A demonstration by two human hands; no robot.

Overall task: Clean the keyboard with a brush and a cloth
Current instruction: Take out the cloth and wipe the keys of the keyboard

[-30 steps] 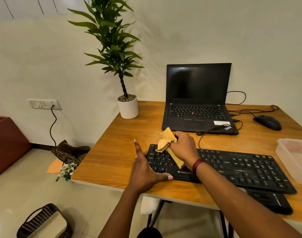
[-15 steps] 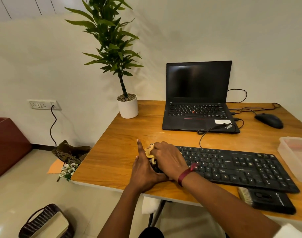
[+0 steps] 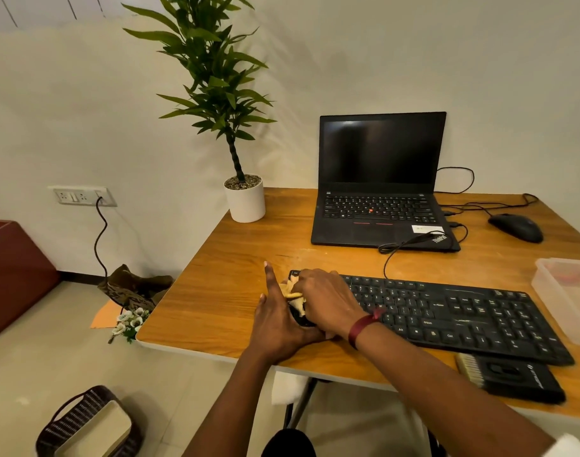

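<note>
A black keyboard (image 3: 453,316) lies along the front of the wooden desk (image 3: 236,272). My right hand (image 3: 328,300) presses a yellow cloth (image 3: 293,291) onto the keyboard's left end; only a bit of cloth shows beside the fingers. My left hand (image 3: 277,321) rests flat against the keyboard's left edge, index finger stretched forward, thumb under the front corner. A black brush (image 3: 509,377) with pale bristles lies by the desk's front edge, just in front of the keyboard's right part.
An open black laptop (image 3: 381,192) stands behind the keyboard, its cable looping toward it. A mouse (image 3: 516,227) sits at back right, a clear plastic box (image 3: 569,295) at the right edge, a potted plant (image 3: 244,199) at back left. A basket (image 3: 84,423) stands on the floor.
My right hand brought the cloth down from above the keyboard onto its left end and now covers most of it. The left hand stays against the keyboard's left edge.
</note>
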